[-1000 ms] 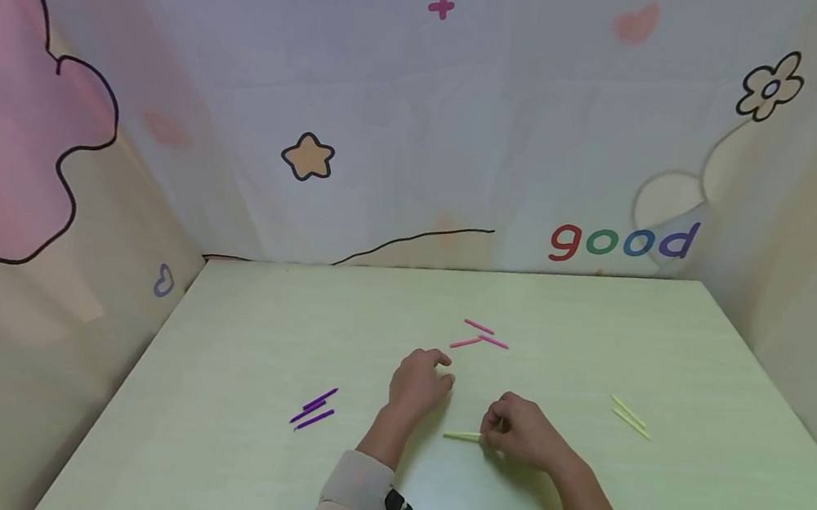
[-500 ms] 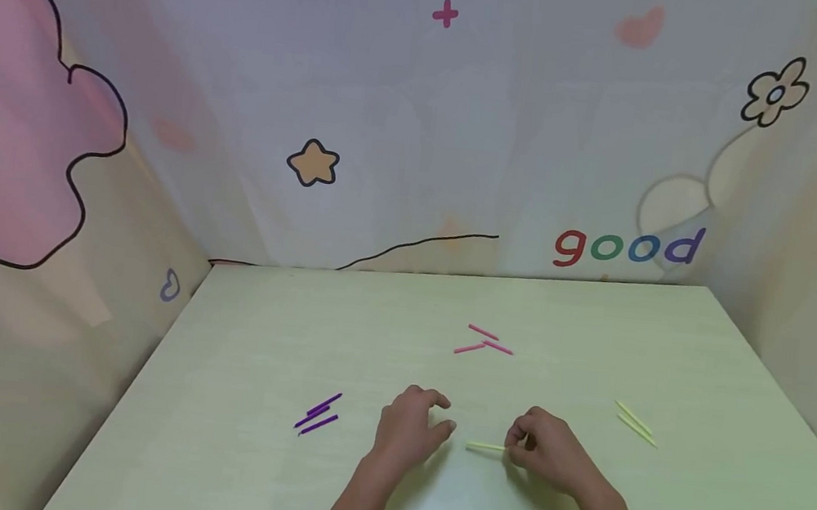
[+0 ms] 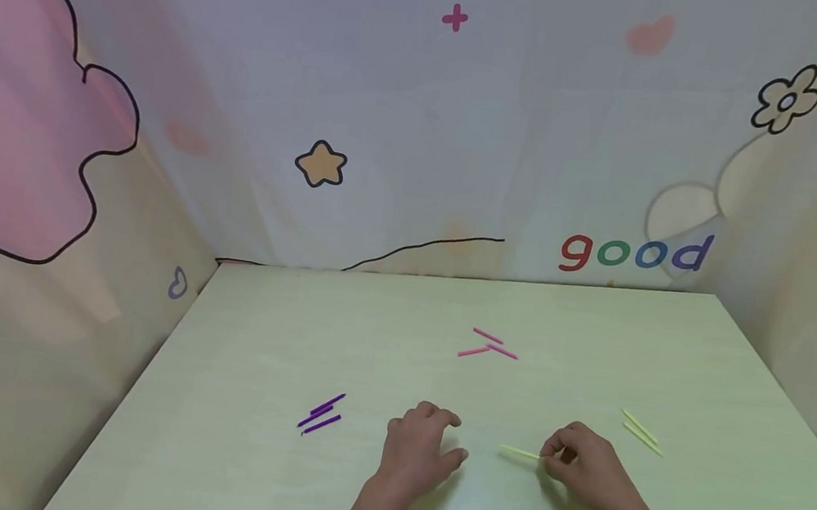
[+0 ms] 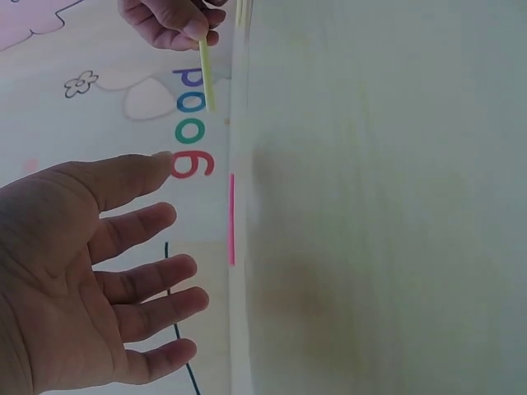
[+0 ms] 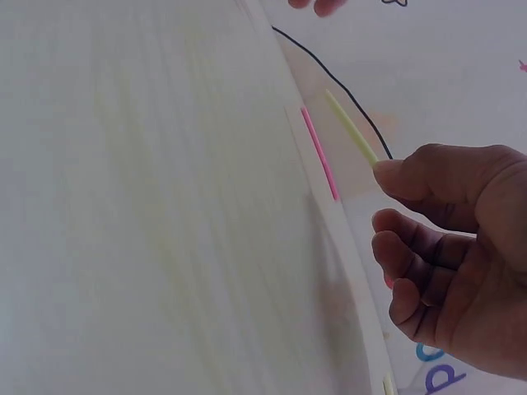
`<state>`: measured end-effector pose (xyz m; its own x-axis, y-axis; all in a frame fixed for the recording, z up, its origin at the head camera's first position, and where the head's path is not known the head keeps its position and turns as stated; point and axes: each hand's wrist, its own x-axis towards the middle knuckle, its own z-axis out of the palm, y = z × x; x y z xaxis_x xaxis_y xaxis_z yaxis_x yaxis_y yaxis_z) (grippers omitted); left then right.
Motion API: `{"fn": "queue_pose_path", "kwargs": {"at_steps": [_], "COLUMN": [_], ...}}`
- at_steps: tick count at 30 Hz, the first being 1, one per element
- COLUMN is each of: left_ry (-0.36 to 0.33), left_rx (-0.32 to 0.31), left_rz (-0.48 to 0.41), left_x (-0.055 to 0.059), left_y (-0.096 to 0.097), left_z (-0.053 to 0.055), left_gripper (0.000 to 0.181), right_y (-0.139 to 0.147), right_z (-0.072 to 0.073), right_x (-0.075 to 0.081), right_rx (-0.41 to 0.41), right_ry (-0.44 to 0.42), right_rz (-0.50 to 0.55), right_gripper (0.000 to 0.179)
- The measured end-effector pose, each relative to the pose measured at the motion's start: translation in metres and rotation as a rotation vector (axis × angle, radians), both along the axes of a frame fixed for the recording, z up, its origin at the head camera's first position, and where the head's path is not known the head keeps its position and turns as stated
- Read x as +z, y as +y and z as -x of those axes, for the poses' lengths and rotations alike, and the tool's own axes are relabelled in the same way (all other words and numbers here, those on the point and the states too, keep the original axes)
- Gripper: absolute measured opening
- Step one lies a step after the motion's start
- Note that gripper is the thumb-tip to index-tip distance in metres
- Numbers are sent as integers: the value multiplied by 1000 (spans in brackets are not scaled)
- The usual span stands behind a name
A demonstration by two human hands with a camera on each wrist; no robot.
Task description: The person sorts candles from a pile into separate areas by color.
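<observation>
My right hand (image 3: pixel 585 471) pinches one end of a thin yellow-green stick (image 3: pixel 519 451) between thumb and forefinger, and the free end points left. In the right wrist view the same stick (image 5: pixel 352 127) juts out from the fingertips, with the other fingers loosely curled. To its left, my left hand (image 3: pixel 419 451) hovers over the table with spread fingers and nothing in its grasp. The left wrist view shows that palm (image 4: pixel 58 271) bare.
Purple sticks (image 3: pixel 322 414) lie left of the left hand on the pale table (image 3: pixel 239 329). Pink sticks (image 3: pixel 488 344) lie farther back. Two more yellow-green sticks (image 3: pixel 641 433) lie to the right. A printed cloth (image 3: pixel 406 123) hangs behind the table.
My right hand has moved right with the yellow-green stick pinched in it. The left hand has drawn back toward me, away from the pink sticks. The head view has shifted slightly.
</observation>
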<state>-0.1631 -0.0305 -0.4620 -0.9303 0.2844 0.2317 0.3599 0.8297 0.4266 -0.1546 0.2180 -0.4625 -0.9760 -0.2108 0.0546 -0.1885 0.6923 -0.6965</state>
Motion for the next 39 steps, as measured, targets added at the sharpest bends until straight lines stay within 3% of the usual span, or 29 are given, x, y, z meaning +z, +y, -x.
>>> {"fn": "queue_pose_path", "kwargs": {"at_steps": [11,18,29,39], "left_ry": [-7,-45,-48,-6], "left_rx": [-79,-117,-137,-133], "left_rz": [33,42,136,170], "left_x": [-3,-1,4,6], "left_y": [18,32,50,65], "left_z": [-8,-5,0,9], "left_gripper": [33,32,34,36], "right_y": [30,48,74,93], "right_z": [-8,-7,-8,-7], "right_x": [-3,-2,-3,-3], "right_rx": [-115,-166,-222,-275], "right_ry": [-21,-27,-36,-52], "right_rz": [-21,-45,-60,-65], "right_gripper": [5,5,8,17]}}
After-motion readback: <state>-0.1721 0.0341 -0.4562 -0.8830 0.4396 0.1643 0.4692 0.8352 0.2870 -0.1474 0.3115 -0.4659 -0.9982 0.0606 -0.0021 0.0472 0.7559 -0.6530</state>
